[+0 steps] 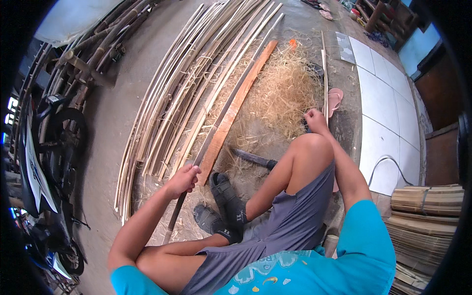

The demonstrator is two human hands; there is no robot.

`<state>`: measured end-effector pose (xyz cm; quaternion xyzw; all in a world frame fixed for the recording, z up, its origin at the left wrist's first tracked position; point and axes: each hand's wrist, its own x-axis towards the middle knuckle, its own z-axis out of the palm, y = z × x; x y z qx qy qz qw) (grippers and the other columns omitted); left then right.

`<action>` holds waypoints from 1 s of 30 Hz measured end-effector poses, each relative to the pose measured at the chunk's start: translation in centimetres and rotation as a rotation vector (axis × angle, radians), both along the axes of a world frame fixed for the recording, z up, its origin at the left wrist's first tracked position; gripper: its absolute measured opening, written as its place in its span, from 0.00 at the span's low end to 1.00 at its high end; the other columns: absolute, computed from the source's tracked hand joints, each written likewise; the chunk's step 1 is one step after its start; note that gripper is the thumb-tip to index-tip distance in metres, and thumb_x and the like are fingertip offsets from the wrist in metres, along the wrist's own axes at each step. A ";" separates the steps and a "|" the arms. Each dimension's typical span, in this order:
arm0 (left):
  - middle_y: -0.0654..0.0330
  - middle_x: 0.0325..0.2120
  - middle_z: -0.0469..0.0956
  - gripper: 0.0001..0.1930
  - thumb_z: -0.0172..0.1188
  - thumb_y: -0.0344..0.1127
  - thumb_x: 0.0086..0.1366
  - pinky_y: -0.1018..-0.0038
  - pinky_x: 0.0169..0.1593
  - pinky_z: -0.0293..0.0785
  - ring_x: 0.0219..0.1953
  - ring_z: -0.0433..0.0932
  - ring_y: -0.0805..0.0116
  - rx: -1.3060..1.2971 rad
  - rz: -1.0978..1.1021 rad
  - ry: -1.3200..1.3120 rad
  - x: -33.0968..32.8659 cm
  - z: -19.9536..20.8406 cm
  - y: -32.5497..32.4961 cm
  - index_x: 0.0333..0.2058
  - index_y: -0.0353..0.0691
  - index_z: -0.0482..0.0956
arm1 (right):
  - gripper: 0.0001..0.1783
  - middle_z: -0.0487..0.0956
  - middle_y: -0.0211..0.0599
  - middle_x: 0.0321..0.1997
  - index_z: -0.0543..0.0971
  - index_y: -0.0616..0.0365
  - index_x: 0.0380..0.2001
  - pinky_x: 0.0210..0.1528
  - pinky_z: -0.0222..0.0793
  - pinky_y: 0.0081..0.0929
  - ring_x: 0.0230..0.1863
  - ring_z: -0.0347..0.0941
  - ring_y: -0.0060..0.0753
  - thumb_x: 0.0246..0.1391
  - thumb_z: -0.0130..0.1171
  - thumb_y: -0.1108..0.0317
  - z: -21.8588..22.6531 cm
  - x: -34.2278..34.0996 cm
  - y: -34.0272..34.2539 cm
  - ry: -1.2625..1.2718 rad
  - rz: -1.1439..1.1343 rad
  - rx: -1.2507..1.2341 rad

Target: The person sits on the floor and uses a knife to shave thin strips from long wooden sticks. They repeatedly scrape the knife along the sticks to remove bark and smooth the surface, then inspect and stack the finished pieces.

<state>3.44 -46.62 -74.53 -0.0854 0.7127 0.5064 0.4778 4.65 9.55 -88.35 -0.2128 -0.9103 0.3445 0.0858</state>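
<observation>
My left hand [184, 180] is wrapped around a long, narrow bamboo strip [214, 129] with a dark outer side. The strip slants from beside my left leg up to the far middle of the view. Right beside it lies an orange-brown wooden board [227, 127]. Beyond my raised right knee, my right hand [316, 121] has its fingers closed in a pinch; what they hold, if anything, I cannot make out. A pile of fine curly shavings [280, 88] lies left of that hand. Just behind it, a thin pale strip [324, 69] runs away from me.
Many split bamboo strips [172, 83] lie left of the board. A dark, blade-like tool [250, 157] rests near my feet. Pink sandals [335, 100] and white tiles [381, 115] are on the right, with stacked slats [425, 231] nearer. A motorcycle [49, 162] stands left.
</observation>
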 end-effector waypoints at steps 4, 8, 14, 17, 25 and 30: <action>0.68 0.21 0.62 0.15 0.45 0.47 0.76 0.76 0.23 0.58 0.19 0.58 0.77 -0.041 -0.030 0.015 0.4 0.2 -0.3 0.43 0.42 0.70 | 0.15 0.82 0.51 0.41 0.79 0.58 0.37 0.48 0.73 0.46 0.46 0.80 0.51 0.55 0.61 0.57 -1.1 1.5 -3.4 -0.151 0.161 -0.014; 0.69 0.20 0.62 0.14 0.45 0.47 0.76 0.76 0.23 0.57 0.19 0.58 0.77 -0.057 -0.027 0.054 0.4 0.4 -1.6 0.42 0.42 0.71 | 0.15 0.82 0.52 0.41 0.77 0.57 0.38 0.48 0.73 0.48 0.46 0.79 0.53 0.57 0.58 0.56 0.5 4.2 -4.8 -0.467 0.408 0.016; 0.68 0.21 0.64 0.13 0.47 0.47 0.75 0.76 0.23 0.57 0.19 0.58 0.77 -0.058 -0.011 0.045 0.4 0.3 -1.3 0.40 0.44 0.71 | 0.16 0.82 0.52 0.42 0.75 0.57 0.40 0.49 0.72 0.50 0.47 0.78 0.57 0.61 0.54 0.55 1.2 5.1 -2.9 -0.540 0.287 0.180; 0.68 0.21 0.63 0.13 0.46 0.46 0.76 0.76 0.23 0.58 0.19 0.58 0.77 -0.045 -0.011 0.019 0.5 0.1 -0.9 0.41 0.43 0.71 | 0.17 0.81 0.55 0.39 0.72 0.58 0.40 0.46 0.70 0.56 0.43 0.76 0.63 0.66 0.47 0.54 1.9 4.4 -0.9 -0.113 0.059 0.253; 0.68 0.20 0.61 0.14 0.46 0.47 0.76 0.75 0.23 0.57 0.19 0.57 0.77 -0.017 -0.047 0.023 0.2 0.0 -0.3 0.42 0.43 0.70 | 0.18 0.81 0.48 0.33 0.77 0.61 0.35 0.40 0.72 0.46 0.34 0.77 0.52 0.63 0.52 0.55 2.1 5.2 6.1 -0.086 0.604 0.080; 0.69 0.19 0.61 0.15 0.46 0.47 0.76 0.76 0.22 0.56 0.18 0.57 0.77 -0.024 -0.038 0.036 0.4 0.7 -0.5 0.42 0.42 0.71 | 0.15 0.80 0.31 0.28 0.79 0.58 0.38 0.34 0.73 0.36 0.32 0.76 0.36 0.56 0.63 0.57 4.8 1.8 5.8 -0.758 0.673 -0.131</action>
